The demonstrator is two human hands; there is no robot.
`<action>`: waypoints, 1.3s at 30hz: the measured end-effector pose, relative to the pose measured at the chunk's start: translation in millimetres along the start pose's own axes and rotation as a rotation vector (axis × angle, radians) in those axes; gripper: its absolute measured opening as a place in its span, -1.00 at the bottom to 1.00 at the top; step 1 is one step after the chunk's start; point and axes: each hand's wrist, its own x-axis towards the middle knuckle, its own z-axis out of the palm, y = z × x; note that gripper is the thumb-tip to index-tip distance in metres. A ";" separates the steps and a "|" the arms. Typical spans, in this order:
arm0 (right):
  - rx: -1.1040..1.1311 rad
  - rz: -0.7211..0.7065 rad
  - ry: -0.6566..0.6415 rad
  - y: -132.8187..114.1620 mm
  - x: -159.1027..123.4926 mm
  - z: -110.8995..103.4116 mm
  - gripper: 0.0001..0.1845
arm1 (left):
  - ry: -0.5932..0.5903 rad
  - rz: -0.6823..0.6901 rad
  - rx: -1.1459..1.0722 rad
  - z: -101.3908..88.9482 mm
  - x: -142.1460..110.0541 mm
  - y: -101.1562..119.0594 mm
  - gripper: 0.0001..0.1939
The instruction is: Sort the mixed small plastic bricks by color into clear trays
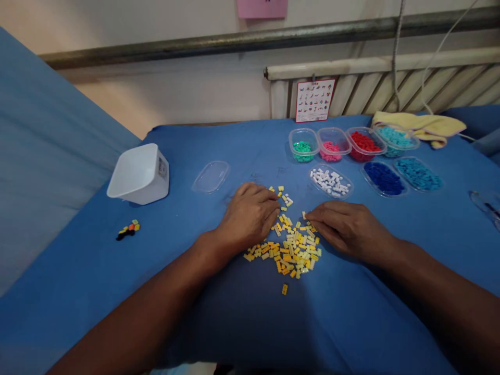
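A loose pile of small yellow building blocks (pixel 299 250), in lighter and deeper shades, lies on the blue cloth in front of me. My left hand (pixel 250 213) rests at the pile's upper left, its fingers curled together and pointing right; whatever is under the fingertips is hidden. At the upper right edge of the pile, my right hand (pixel 347 226) pinches a small pale building block (pixel 304 214) at its fingertips. A few white and yellow blocks (pixel 288 200) are scattered between the hands. One deeper yellow block (pixel 285 289) lies apart, nearer to me.
Clear tubs hold green (pixel 302 151), pink (pixel 330 151), red (pixel 364 143) and light blue pieces (pixel 394 138). Lids bear white (pixel 331 181), dark blue (pixel 383 178) and teal pieces (pixel 417 174). Leftward are a bare lid (pixel 211 176), a white bin (pixel 136 174) and a mixed-colour cluster (pixel 128 229).
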 end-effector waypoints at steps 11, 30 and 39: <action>0.017 -0.047 0.028 -4.0 2.5 -0.7 -0.81 | -0.046 -0.019 0.085 -8.2 -1.0 5.7 -0.70; 0.019 -0.106 0.132 -15.3 8.1 -6.5 -0.81 | 0.076 0.092 -0.749 1.0 4.6 37.2 -0.81; -0.214 0.198 0.289 45.4 4.4 -12.5 -0.85 | 0.335 -0.073 -0.334 10.3 1.5 14.4 -0.79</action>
